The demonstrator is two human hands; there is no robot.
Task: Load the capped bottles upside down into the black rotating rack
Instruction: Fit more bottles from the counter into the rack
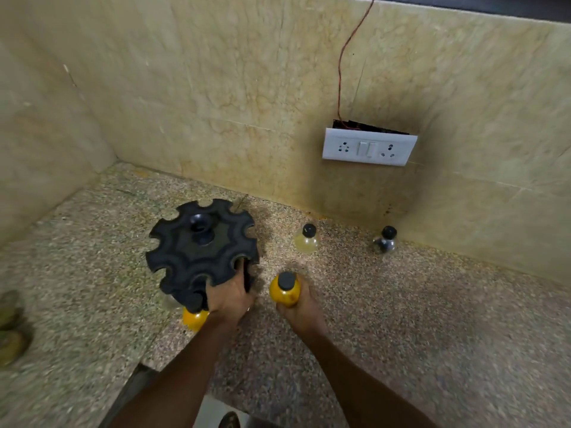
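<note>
The black rotating rack (200, 248) stands on the speckled counter, its notched top disc facing me. My left hand (230, 296) grips the rack at its near right side, under the top disc. A yellow-filled bottle (194, 318) hangs in the rack's near side, partly hidden by the disc and my hand. My right hand (301, 307) holds a second yellow bottle (285, 288) upright, black cap up, just right of the rack. A pale yellowish capped bottle (306, 239) and a dark capped bottle (385, 240) stand farther back on the counter.
A white switch and socket plate (369, 147) with a red wire (343, 57) above it sits on the back wall. Blurred roundish objects (9, 332) lie at the far left. The counter's front edge (148, 366) runs below my arms. Walls close the left and back.
</note>
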